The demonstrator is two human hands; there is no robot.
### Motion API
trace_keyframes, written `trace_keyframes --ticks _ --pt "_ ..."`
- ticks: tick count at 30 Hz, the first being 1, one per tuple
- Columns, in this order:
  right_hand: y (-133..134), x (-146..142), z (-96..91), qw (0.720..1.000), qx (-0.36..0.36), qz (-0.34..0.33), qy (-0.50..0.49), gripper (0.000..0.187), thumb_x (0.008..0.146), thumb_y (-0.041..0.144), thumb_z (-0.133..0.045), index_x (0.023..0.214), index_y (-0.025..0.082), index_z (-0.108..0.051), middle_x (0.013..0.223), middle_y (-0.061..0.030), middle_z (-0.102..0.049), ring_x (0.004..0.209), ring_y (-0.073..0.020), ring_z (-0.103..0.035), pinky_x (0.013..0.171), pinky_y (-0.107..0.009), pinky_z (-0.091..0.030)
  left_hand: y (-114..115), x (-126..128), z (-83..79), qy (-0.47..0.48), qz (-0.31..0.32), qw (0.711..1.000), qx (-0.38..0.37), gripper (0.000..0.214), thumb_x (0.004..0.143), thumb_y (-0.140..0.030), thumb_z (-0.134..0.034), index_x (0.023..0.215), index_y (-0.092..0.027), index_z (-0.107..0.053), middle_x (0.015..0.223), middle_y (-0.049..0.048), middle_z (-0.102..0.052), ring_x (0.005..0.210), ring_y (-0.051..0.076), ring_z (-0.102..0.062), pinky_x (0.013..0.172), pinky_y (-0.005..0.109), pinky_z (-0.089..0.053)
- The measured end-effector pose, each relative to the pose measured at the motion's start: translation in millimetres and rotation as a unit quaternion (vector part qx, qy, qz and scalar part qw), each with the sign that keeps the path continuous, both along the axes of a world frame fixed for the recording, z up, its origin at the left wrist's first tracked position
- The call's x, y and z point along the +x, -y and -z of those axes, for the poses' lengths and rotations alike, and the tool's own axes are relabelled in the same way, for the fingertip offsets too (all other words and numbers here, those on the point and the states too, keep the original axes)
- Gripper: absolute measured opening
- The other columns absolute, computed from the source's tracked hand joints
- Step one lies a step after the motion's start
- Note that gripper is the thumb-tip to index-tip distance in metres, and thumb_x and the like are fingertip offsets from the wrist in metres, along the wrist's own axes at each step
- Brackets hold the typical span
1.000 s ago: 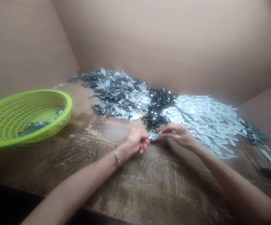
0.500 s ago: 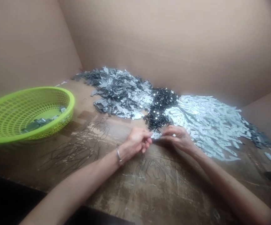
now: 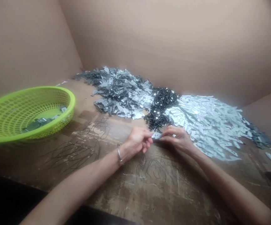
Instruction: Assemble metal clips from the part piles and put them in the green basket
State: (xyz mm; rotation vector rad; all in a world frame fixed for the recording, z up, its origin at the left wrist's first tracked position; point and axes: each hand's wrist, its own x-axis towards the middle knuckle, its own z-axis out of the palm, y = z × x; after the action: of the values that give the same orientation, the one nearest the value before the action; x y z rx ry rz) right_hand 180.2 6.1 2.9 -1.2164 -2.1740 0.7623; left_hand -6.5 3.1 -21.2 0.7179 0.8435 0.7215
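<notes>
My left hand (image 3: pixel 137 140) and my right hand (image 3: pixel 178 139) meet over the worn wooden table (image 3: pixel 149 184), both pinching one small silver metal piece (image 3: pixel 156 135) between their fingertips. A bangle sits on my left wrist. Just beyond my fingers lies a heap of small black parts (image 3: pixel 160 107). A pile of dark grey metal plates (image 3: pixel 118 92) lies to its left, and a wide spread of long silver strips (image 3: pixel 208 120) to its right.
A lime-green plastic basket (image 3: pixel 27 111) with a few metal pieces inside stands at the left. Cardboard walls (image 3: pixel 173 43) close off the back and sides. Thin black wire scraps (image 3: pixel 79 147) lie scattered on the table near my left forearm.
Both hands stay together on the small metal piece, with only slight finger movement; the view has shifted a little.
</notes>
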Motion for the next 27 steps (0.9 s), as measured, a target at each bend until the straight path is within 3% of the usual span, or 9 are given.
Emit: trace_keyframes --ticks 5,11,18,27 --pt "-3.1 13.1 -13.0 0.999 0.002 0.024 -0.022 0.01 0.069 0.026 -0.057 0.07 0.018 -0.063 0.068 -0.0023 -0.058 0.062 -0.0128 -0.053 0.056 -0.027 -0.044 -0.3 -0.5 0.3 0.002 0.003 1.0 0.0 0.016 0.068 -0.024 -0.054 0.065 -0.01 -0.047 0.052 0.0012 -0.052 0.033 0.007 -0.046 0.024 0.015 -0.031" --pt "-0.9 33.3 -19.9 0.996 0.044 0.076 0.018 0.012 0.072 0.026 -0.053 0.075 0.018 -0.062 0.071 -0.0039 -0.059 0.065 -0.0143 -0.053 0.059 -0.029 -0.045 -1.1 -1.2 9.4 0.012 0.008 1.0 0.012 0.018 0.068 -0.026 -0.055 0.065 -0.009 -0.048 0.054 0.0015 -0.053 0.035 0.007 -0.047 0.026 0.015 -0.033" --pt "-0.2 11.7 -5.1 0.992 0.103 0.01 0.07 0.015 0.072 0.022 -0.052 0.082 0.02 -0.063 0.084 -0.0057 -0.058 0.074 -0.0159 -0.053 0.063 -0.03 -0.043 0.3 1.6 2.5 -0.005 0.012 1.0 -0.009 0.017 0.068 -0.024 -0.055 0.065 -0.01 -0.046 0.05 0.0 -0.052 0.032 0.007 -0.045 0.024 0.015 -0.031" --pt "-6.0 0.1 0.1 0.998 0.057 0.022 0.029 0.015 0.074 0.021 -0.05 0.08 0.019 -0.063 0.077 -0.0039 -0.059 0.071 -0.0138 -0.053 0.064 -0.028 -0.043 0.6 1.3 -1.3 0.006 0.015 1.0 -0.009 0.016 0.068 -0.023 -0.054 0.063 -0.011 -0.045 0.049 -0.0001 -0.051 0.032 0.007 -0.044 0.023 0.016 -0.03"
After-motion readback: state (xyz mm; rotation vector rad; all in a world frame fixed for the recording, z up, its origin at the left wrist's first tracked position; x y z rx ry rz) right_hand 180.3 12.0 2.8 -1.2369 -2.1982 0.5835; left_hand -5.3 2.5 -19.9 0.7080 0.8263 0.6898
